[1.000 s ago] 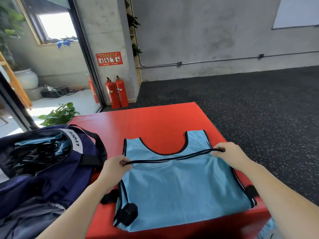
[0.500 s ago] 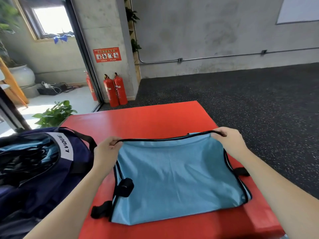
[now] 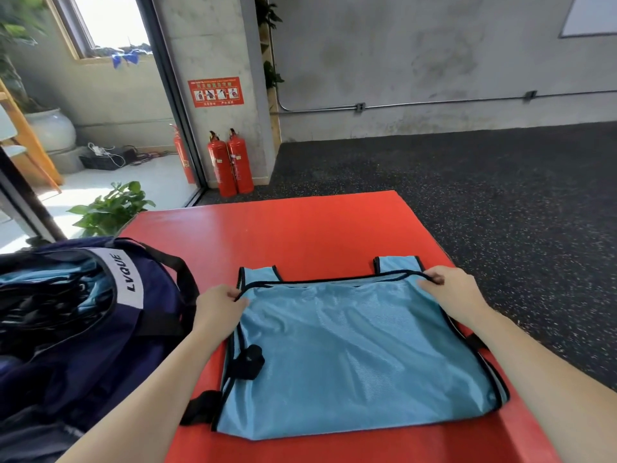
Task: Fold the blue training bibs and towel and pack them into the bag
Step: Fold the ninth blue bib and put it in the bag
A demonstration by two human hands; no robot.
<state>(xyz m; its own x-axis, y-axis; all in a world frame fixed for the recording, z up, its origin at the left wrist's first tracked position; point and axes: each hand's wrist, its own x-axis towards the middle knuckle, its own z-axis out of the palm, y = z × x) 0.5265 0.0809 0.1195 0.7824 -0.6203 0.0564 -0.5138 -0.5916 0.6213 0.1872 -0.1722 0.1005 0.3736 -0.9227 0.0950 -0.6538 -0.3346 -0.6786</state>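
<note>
Both arms reach forward over the bib [image 3: 354,355]; left hand [image 3: 218,309] and right hand [image 3: 455,292] each pinch its folded black-trimmed edge, bag [image 3: 100,329] left of it.

left hand [image 3: 218,307]: bare, no glove or ring
right hand [image 3: 455,289]: bare
forearms: bare, no sleeves in view

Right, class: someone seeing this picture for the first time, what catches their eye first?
Probably the light blue bib, folded on the bright red mat at centre, with the left hand and right hand pinching its far corners. Next, the open navy bag at left, blue fabric already inside.
</note>
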